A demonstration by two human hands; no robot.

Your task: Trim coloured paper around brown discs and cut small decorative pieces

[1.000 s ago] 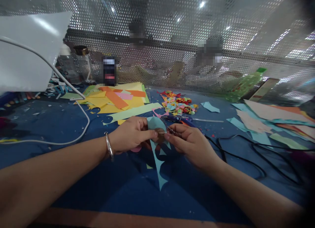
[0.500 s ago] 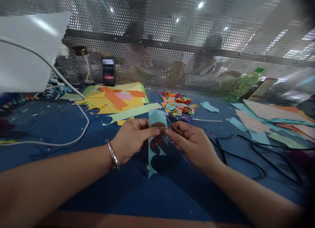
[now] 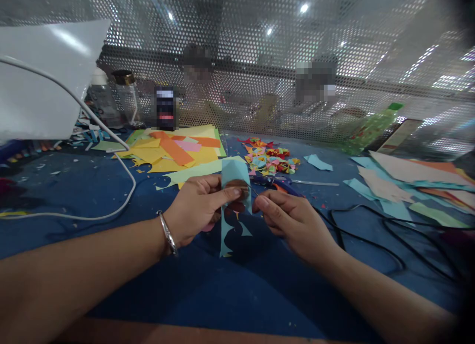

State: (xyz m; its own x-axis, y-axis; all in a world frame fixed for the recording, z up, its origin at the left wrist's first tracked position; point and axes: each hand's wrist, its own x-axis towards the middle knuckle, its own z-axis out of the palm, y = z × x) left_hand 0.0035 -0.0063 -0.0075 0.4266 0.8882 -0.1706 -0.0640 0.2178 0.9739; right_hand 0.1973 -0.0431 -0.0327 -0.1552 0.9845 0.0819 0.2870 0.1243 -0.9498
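My left hand (image 3: pixel 195 205), with a silver bangle at its wrist, pinches an upright light-blue paper strip (image 3: pixel 232 170). Its thumb presses a round brown disc (image 3: pixel 243 190) against the paper. Below the disc, the strip has curved cut-outs and a ragged, pointed lower part. My right hand (image 3: pixel 287 213) is closed on a thin dark pointed tool (image 3: pixel 254 189), whose tip reaches toward the disc's right edge; its exact kind cannot be made out. Behind the right hand, scissors with blue and orange handles (image 3: pixel 293 188) lie on the table.
Yellow and orange paper sheets (image 3: pixel 170 153) lie behind on the left, small colourful paper pieces (image 3: pixel 272 158) in the middle. More paper (image 3: pixel 415 173) and black cable (image 3: pixel 374 240) are at right. A white cable (image 3: pixel 131 178) curves at left. A perforated screen (image 3: pixel 241 91) stands behind.
My right hand has shifted slightly right, away from the disc, showing more of the thin tool. The strip and disc in my left hand have risen a little and moved slightly left.
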